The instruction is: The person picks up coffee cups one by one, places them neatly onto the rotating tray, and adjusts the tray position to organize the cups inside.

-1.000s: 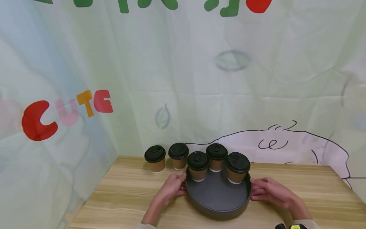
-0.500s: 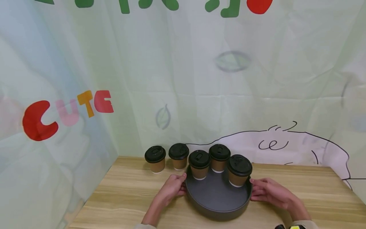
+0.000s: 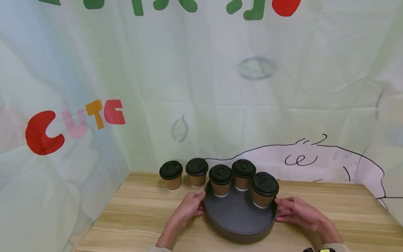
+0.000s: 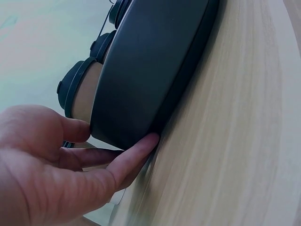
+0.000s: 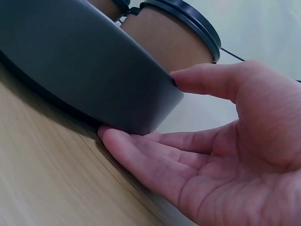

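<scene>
A round dark grey tray (image 3: pixel 239 217) with a raised wall is at the wooden table's middle. Three brown paper cups with black lids stand in its far half: a left cup (image 3: pixel 221 180), a middle cup (image 3: pixel 243 175) and a right cup (image 3: pixel 264 190). My left hand (image 3: pixel 189 206) holds the tray's left side, thumb at the rim. In the left wrist view its fingers (image 4: pixel 136 153) reach the wall's lower edge. My right hand (image 3: pixel 299 211) holds the opposite side likewise; its thumb (image 5: pixel 202 79) touches the rim beside the right cup, fingers under the lower edge.
Two more lidded paper cups, an outer cup (image 3: pixel 171 176) and an inner cup (image 3: pixel 197 173), stand on the table (image 3: pixel 135 210) left of the tray. A printed curtain (image 3: pixel 201 87) hangs behind the table and along its left side.
The three cups in the tray have shifted a little rightward in an arc, the right one also nearer to me. Both hands stay at the tray's sides. The two cups outside have not moved.
</scene>
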Motion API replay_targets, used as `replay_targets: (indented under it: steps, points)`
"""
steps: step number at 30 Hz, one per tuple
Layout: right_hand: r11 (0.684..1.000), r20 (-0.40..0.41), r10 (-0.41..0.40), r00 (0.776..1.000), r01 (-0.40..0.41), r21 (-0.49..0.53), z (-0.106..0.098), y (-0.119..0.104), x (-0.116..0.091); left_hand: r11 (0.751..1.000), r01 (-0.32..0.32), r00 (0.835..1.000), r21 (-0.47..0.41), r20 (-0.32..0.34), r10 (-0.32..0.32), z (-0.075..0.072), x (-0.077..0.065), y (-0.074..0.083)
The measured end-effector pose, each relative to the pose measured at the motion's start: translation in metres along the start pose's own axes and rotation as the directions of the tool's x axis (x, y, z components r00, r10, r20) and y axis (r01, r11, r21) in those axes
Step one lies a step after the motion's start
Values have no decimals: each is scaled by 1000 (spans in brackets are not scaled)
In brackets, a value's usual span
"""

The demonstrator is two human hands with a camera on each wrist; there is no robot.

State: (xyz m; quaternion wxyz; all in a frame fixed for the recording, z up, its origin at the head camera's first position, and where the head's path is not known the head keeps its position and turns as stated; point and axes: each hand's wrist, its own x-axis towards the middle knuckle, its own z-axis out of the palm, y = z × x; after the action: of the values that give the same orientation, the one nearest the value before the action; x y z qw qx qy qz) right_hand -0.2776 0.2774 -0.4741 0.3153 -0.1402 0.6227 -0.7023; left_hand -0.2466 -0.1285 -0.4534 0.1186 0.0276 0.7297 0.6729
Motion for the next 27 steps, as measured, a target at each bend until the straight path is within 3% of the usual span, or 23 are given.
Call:
replay_targets:
  steps: [12,15,18,21,23,25,27]
  points:
    - [1000,-19,7,1000,-7,18,1,-2,3,1000,-4,1000,14,4,4,-1,0,2]
    - [1000,-20,6,1000,-6,23,2,-3,3,996,-16,999,88,-40,19,-6,-2,10]
    - [1000,-16,4,1000,-4,29,3,-3,3,978,-54,989,202,-121,80,-15,-7,24]
    - [1000,-20,3,1000,-3,28,4,-3,2,943,-123,960,308,-203,191,-30,-14,38]
    - [1000,-22,5,1000,-4,29,5,-3,2,919,-181,927,351,-250,278,-42,-18,47]
    - [1000,-23,5,1000,-5,28,4,-3,1,896,-249,878,366,-306,369,-53,-21,53]
    - [1000,-18,6,1000,-5,29,3,-3,2,864,-325,811,385,-356,464,-64,-21,55]
